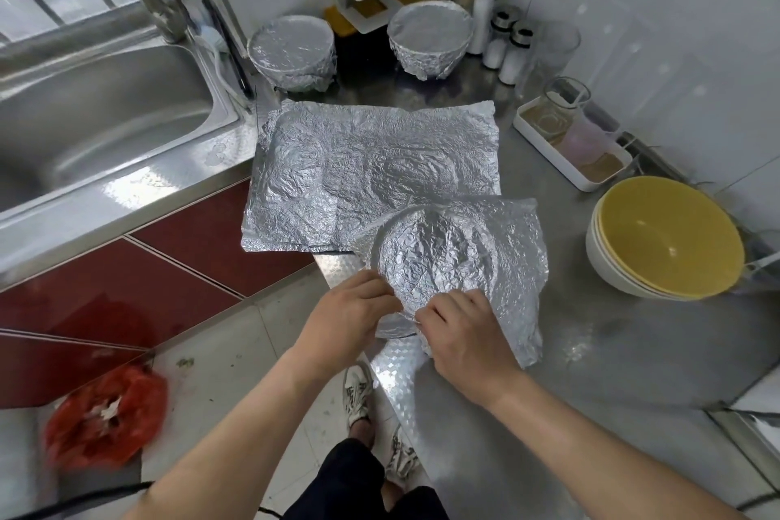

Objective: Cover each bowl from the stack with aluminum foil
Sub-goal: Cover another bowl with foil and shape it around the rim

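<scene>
- Foil sheet (447,258) is draped over a bowl at the near counter edge, directly ahead of both hands; the bowl itself is hidden beneath it.
- Left hand (350,310) is curled onto the foil at the near-left rim; right hand (462,336) pinches it at the near rim.
- Unfolded foil lies rightward, nearer the right hand.
- Stack of bowls (667,241) stands well apart, to the right.

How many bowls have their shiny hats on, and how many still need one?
Two look done: the back-left wrapped bowl and the back-right wrapped bowl. The left hand and right hand pinch the foil down over a third. The yellow bowl stack is still bare; spare foil sheets wait.
</scene>
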The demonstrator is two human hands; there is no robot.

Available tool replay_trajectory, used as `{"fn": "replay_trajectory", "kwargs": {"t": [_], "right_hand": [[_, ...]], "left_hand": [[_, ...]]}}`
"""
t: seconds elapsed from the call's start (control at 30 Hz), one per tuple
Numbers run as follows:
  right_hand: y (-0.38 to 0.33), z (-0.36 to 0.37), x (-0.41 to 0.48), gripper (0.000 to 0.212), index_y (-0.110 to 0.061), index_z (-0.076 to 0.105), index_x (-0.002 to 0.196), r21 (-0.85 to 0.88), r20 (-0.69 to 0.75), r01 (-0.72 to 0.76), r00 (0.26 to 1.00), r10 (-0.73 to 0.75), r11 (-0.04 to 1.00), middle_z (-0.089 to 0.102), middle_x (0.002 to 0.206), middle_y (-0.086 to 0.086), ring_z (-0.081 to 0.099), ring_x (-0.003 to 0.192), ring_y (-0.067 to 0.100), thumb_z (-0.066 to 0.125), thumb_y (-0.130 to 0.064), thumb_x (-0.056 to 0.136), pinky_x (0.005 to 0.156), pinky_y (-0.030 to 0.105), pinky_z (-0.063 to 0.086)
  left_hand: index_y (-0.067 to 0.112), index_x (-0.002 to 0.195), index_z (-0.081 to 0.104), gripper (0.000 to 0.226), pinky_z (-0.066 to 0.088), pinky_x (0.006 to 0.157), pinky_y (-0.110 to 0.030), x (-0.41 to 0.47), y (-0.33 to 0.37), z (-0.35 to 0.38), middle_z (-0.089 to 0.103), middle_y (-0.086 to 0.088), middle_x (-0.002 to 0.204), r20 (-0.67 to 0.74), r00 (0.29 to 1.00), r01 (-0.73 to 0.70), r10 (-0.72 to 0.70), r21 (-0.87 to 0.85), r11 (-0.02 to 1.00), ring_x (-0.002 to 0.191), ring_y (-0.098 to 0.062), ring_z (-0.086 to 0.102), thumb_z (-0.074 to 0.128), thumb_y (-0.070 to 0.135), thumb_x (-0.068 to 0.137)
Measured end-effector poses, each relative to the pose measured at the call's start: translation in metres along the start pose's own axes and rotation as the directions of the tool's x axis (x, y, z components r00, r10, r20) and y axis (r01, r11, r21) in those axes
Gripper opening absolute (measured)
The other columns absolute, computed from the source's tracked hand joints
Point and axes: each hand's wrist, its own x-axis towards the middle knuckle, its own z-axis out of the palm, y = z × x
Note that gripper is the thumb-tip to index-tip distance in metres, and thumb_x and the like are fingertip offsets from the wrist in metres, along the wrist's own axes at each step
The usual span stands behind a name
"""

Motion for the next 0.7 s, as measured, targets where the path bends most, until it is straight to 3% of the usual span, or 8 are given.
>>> {"fn": "replay_trajectory", "kwargs": {"t": [0.13, 0.2, 0.27, 0.37, 0.53, 0.63, 0.7], "right_hand": [[-0.016, 0.003, 0.009, 0.016, -0.016, 0.062, 0.077, 0.017, -0.019, -0.113, 0.993, 0.113, 0.993, 0.054, 0.073, -0.001, 0.048, 0.066, 0.019, 0.067, -0.001, 0.076, 0.066, 0.032, 0.033], [-0.022, 0.003, 0.014, 0.011, -0.017, 0.064, 0.081, 0.054, -0.01, -0.169, 0.985, 0.17, 0.984, 0.056, 0.076, -0.003, 0.051, 0.069, 0.019, 0.072, -0.01, 0.079, 0.066, 0.032, 0.035], [-0.022, -0.001, 0.017, 0.006, -0.02, 0.066, 0.086, 0.115, 0.004, -0.214, 0.977, 0.215, 0.97, 0.057, 0.081, -0.005, 0.052, 0.076, 0.016, 0.065, -0.026, 0.085, 0.069, 0.033, 0.035], [-0.012, -0.012, 0.008, 0.022, -0.024, 0.067, 0.095, 0.196, 0.048, -0.219, 0.976, 0.214, 0.956, 0.055, 0.087, -0.008, 0.051, 0.083, 0.012, 0.051, -0.038, 0.09, 0.074, 0.031, 0.032], [0.014, -0.023, -0.004, 0.021, -0.021, 0.068, 0.091, 0.17, 0.116, -0.078, 0.992, 0.058, 0.982, 0.056, 0.087, -0.007, 0.052, 0.08, 0.013, 0.051, -0.035, 0.091, 0.072, 0.026, 0.028], [0.02, -0.019, -0.004, 0.006, -0.015, 0.067, 0.092, 0.195, 0.128, -0.009, 0.992, -0.017, 0.981, 0.056, 0.087, -0.003, 0.05, 0.077, 0.016, 0.066, -0.018, 0.087, 0.07, 0.026, 0.043], [0.02, -0.015, -0.004, 0.017, -0.013, 0.067, 0.091, 0.198, 0.147, -0.008, 0.989, -0.022, 0.98, 0.056, 0.086, -0.002, 0.05, 0.076, 0.016, 0.075, -0.005, 0.078, 0.061, 0.029, 0.048]], "left_hand": [[0.013, 0.086, 0.075, 0.024, 0.056, 0.073, -0.036, 0.005, -0.006, -0.003, 0.068, -0.001, 0.093, -0.011, 0.998, 0.067, -0.066, 0.021, 0.998, 0.094, -0.021, 0.062, 0.077, -0.005, 0.071], [0.012, 0.094, 0.074, 0.023, 0.057, 0.075, -0.035, 0.005, 0.0, -0.005, 0.067, -0.002, 0.099, -0.018, 0.994, 0.104, -0.104, -0.001, 0.995, 0.097, -0.022, 0.062, 0.066, 0.002, 0.075], [0.011, 0.101, 0.073, 0.031, 0.053, 0.082, -0.031, 0.003, 0.009, -0.005, 0.067, -0.003, 0.102, 0.0, 0.995, 0.101, -0.102, -0.042, 0.994, 0.1, -0.022, 0.061, 0.059, 0.011, 0.074], [0.01, 0.1, 0.075, 0.025, 0.053, 0.08, -0.032, -0.001, 0.014, -0.001, 0.067, -0.003, 0.1, -0.002, 0.996, 0.09, -0.091, -0.078, 0.993, 0.097, -0.023, 0.061, 0.071, 0.012, 0.075], [0.019, 0.093, 0.077, 0.013, 0.05, 0.076, -0.026, 0.0, 0.01, 0.005, 0.068, 0.002, 0.091, -0.011, 0.999, 0.03, -0.03, -0.017, 0.999, 0.089, -0.02, 0.06, 0.074, 0.015, 0.08], [0.021, 0.09, 0.078, 0.022, 0.047, 0.075, -0.023, -0.001, 0.008, 0.007, 0.069, 0.005, 0.091, -0.014, 0.999, 0.031, -0.031, 0.008, 0.999, 0.09, -0.017, 0.059, 0.078, 0.007, 0.073], [0.021, 0.09, 0.077, 0.026, 0.05, 0.075, -0.023, -0.002, 0.006, 0.007, 0.07, 0.008, 0.093, -0.021, 0.999, 0.033, -0.033, 0.012, 0.999, 0.093, -0.015, 0.059, 0.078, 0.004, 0.07]]}}
